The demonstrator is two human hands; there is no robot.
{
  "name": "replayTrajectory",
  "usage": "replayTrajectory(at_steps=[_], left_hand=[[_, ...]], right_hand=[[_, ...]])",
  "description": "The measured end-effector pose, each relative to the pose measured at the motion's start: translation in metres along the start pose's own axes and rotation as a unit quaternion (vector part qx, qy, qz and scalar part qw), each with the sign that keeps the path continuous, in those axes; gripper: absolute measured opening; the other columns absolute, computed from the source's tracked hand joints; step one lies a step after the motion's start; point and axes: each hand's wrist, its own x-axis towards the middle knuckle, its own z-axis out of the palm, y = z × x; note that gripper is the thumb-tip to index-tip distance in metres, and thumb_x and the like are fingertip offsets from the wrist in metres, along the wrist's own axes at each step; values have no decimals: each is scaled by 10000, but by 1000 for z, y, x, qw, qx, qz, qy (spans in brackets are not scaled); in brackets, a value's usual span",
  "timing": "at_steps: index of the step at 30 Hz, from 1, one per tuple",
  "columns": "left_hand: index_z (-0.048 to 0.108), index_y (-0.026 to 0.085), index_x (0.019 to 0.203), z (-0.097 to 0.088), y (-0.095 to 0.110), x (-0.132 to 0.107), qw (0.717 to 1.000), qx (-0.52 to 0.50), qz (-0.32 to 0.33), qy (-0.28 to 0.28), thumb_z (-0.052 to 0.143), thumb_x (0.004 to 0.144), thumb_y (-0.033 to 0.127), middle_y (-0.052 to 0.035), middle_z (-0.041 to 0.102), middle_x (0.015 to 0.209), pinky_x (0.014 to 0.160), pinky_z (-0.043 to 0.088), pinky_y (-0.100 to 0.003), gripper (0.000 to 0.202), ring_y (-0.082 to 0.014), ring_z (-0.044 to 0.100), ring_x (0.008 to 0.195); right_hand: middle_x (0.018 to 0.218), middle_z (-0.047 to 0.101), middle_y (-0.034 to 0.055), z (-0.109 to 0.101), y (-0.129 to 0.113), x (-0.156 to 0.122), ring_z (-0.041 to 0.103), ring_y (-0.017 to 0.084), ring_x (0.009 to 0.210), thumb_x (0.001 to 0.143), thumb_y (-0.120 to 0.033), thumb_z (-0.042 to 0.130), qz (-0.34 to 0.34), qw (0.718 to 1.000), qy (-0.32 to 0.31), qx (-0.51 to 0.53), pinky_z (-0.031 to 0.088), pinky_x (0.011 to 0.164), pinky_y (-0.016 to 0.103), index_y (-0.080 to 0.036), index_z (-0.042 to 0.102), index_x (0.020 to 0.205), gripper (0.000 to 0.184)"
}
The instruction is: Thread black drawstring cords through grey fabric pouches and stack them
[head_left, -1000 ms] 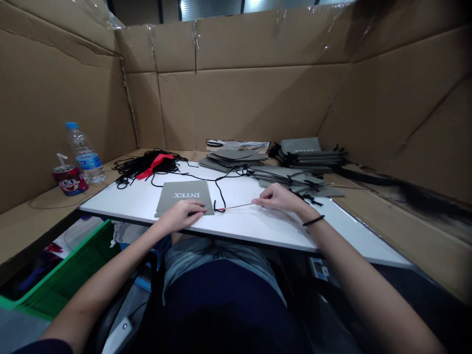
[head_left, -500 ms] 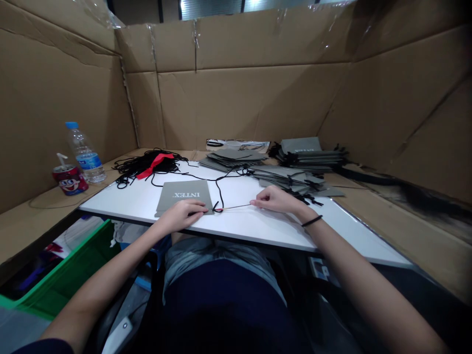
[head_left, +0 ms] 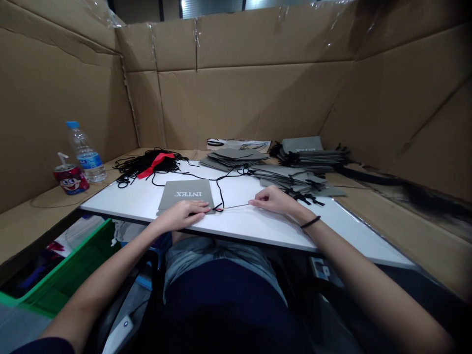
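A flat grey paper bag printed INTEX (head_left: pixel 186 193) lies on the white tabletop (head_left: pixel 243 223). My left hand (head_left: pixel 182 215) rests on its near edge, fingers curled and pressing it down. My right hand (head_left: pixel 271 199) pinches a thin rod-like tool (head_left: pixel 236 206) that points left toward the bag's right corner. A black cord (head_left: pixel 220 189) loops at the tool's tip and runs back across the table.
A tangle of black cords with a red strip (head_left: pixel 151 163) lies at the back left. Several stacks of grey bags (head_left: pixel 308 155) sit at the back right. A water bottle (head_left: pixel 84 153) and a cartoon can (head_left: pixel 71 178) stand left. Cardboard walls (head_left: pixel 239 93) surround. A green crate (head_left: pixel 62 280) sits below left.
My right hand has slid a little to the left, pushing the thin tool toward the bag's corner. The left hand stays on the bag.
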Motion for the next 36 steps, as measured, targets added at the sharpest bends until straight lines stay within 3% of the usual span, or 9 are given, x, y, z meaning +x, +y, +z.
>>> replayTrajectory(at_steps=[14, 21, 27, 36], left_hand=[[614, 178, 1243, 2, -6, 0, 1000, -26, 10, 6, 473, 909, 279, -85, 572, 1321, 1077, 382, -364, 376, -221, 491, 1274], [648, 171, 1190, 3, -5, -1, 998, -52, -9, 41, 530, 871, 289, -87, 633, 1249, 1025, 437, -362, 361, -228, 556, 1210], [659, 179, 1179, 2, -4, 0, 999, -45, -2, 29, 520, 880, 281, -96, 620, 1264, 1027, 431, -364, 345, -229, 559, 1206], [624, 210, 1227, 0, -2, 0, 1000, -13, 4, 10, 494, 898, 264, -75, 571, 1317, 1055, 407, -377, 358, -217, 511, 1257]], right_hand=[[520, 375, -21, 5, -5, 0, 268, 87, 514, 792, -604, 503, 14, 1000, 14, 11, 186, 483, 263, -155, 490, 525, 522], [515, 400, -16, 4, -4, 3, 290, 84, 506, 782, -606, 529, 7, 999, 23, 22, 191, 477, 259, -144, 522, 529, 526], [490, 380, -16, -3, -2, 2, 289, 84, 492, 760, -621, 544, 0, 999, 23, 28, 201, 479, 264, -146, 501, 499, 544], [529, 484, -1, 6, 1, 2, 364, 99, 522, 803, -578, 537, -18, 999, 40, 24, 248, 498, 252, -146, 554, 550, 501]])
